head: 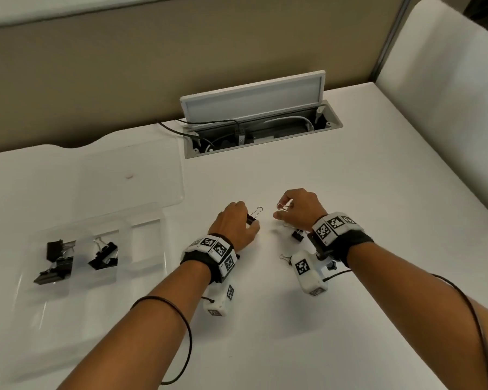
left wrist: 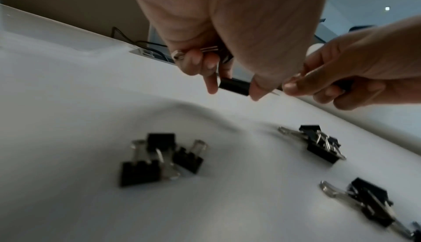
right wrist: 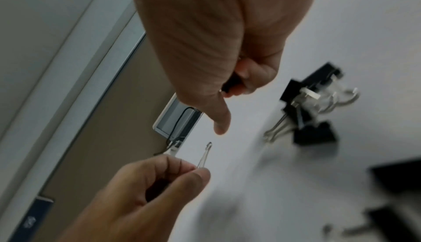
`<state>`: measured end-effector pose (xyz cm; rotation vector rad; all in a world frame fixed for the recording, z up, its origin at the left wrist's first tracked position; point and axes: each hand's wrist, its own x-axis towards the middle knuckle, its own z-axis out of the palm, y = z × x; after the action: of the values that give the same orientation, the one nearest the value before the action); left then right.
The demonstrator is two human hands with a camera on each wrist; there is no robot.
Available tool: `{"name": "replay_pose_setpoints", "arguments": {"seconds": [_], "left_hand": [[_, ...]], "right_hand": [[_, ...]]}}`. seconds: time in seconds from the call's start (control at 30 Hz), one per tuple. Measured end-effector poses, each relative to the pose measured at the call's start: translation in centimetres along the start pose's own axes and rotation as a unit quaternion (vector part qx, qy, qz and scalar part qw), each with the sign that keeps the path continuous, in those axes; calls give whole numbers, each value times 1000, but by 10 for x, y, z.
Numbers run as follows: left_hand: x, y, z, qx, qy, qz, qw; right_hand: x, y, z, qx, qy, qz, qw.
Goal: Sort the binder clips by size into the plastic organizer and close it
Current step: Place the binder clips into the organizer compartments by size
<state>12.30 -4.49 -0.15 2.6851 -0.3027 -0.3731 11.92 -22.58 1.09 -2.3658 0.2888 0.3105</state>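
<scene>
Head view: the left hand [head: 234,225] pinches a black binder clip [head: 252,218] and the right hand [head: 300,208] pinches another clip [head: 283,206] mid-table, apparently for size comparison, while the open organizer [head: 141,220], left, holds sorted clips in two compartments.

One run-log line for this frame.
left hand: holds binder clip | right hand: pinches small clip | organizer: open, two compartments filled | loose clips remain

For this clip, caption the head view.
Each hand, left and right, holds a binder clip beside the open organizer.
</scene>
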Motion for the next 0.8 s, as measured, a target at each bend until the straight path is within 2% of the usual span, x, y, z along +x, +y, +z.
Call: {"name": "replay_pose_setpoints", "arguments": {"seconds": [0.1, 0.23, 0.47, 0.6, 0.7, 0.8], "left_hand": [[-21, -13, -25, -74, 39, -17, 996], [-53, -43, -51, -120, 90, -28, 988], [-99, -131, -95, -77, 168, -58, 981], [-107, -189, -119, -24, 145, -129, 981], [-105, -218, -128, 24, 83, -170, 982], [-95, -234, -128, 45, 17, -174, 984]], "right_hand": [[-6, -22, 9, 32, -18, -19, 999], [-18, -56, 29, 58, -33, -59, 996], [-40, -117, 78, 89, -51, -98, 990], [-52, -139, 100, 78, -48, -104, 990], [-60, -151, 112, 65, -51, -105, 991], [-65, -158, 122, 49, -45, -108, 992]]}}
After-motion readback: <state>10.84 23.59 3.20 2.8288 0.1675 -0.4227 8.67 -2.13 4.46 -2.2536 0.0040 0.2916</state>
